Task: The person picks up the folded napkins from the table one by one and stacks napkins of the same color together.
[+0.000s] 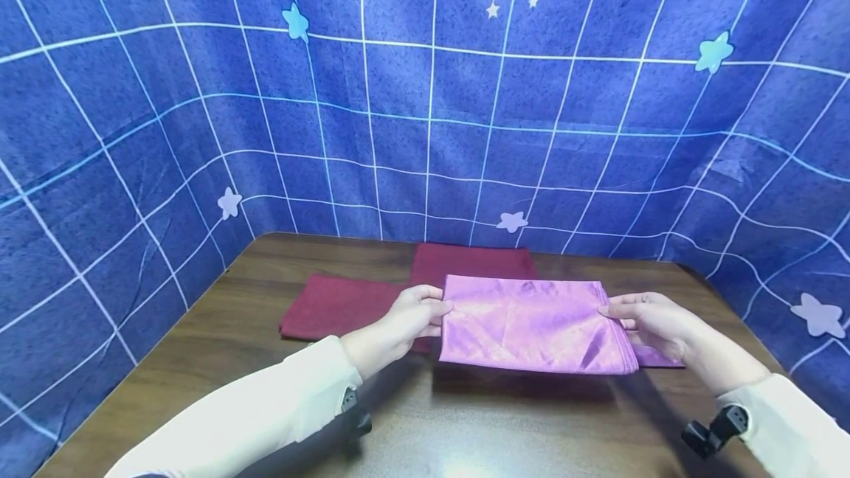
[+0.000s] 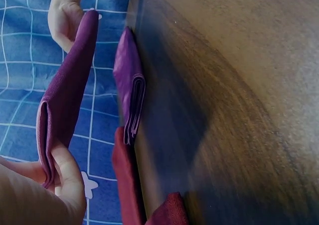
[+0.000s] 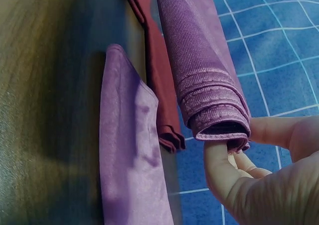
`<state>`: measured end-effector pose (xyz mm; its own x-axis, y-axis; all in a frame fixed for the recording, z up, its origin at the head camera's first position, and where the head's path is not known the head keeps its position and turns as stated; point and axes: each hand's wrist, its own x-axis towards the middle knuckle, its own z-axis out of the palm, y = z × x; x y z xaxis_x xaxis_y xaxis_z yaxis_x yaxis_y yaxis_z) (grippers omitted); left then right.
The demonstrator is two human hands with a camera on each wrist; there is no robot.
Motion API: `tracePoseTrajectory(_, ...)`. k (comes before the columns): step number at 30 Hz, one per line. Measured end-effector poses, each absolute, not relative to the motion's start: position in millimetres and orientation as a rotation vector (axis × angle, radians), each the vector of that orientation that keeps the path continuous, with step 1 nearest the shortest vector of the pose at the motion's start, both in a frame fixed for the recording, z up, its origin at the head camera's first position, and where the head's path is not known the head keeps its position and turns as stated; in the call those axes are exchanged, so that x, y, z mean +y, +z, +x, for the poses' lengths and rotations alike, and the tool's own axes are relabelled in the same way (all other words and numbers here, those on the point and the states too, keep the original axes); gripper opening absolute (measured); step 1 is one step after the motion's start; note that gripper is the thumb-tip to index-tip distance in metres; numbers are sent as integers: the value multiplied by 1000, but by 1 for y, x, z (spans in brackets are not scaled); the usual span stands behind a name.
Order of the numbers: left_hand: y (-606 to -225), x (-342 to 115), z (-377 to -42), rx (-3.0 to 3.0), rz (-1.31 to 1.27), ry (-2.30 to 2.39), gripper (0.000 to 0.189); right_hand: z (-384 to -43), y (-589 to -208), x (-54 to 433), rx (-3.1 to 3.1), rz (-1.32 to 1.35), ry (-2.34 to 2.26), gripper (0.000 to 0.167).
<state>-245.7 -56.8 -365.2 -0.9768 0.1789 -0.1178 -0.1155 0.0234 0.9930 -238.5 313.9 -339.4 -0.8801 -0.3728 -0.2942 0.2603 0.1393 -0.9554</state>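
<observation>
A folded, shiny pink-purple cloth (image 1: 524, 327) is held up above the table by both hands. My left hand (image 1: 415, 316) pinches its left edge between thumb and fingers. At the opposite edge, my right hand (image 1: 654, 319) pinches the layered folds, which show stacked hems in the right wrist view (image 3: 219, 110). Beneath and behind it, a second folded purple cloth (image 2: 129, 80) lies on the table, mostly hidden in the head view. Two dark red folded cloths lie farther back: one at the left (image 1: 339, 308), one at the rear middle (image 1: 471, 260).
The brown wooden table (image 1: 219, 360) has rounded back corners. A blue curtain (image 1: 398, 146) with white grid lines and stars hangs behind and at both sides. Small black devices are strapped to both wrists, over white sleeves (image 1: 265, 404).
</observation>
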Motion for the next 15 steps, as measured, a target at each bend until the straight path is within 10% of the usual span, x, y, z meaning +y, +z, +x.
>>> tracePoseTrajectory(15, -366, -44, -252, 2078, 66, 2082, 23, -245, -341, 327, 1927, -123, -1802, 13)
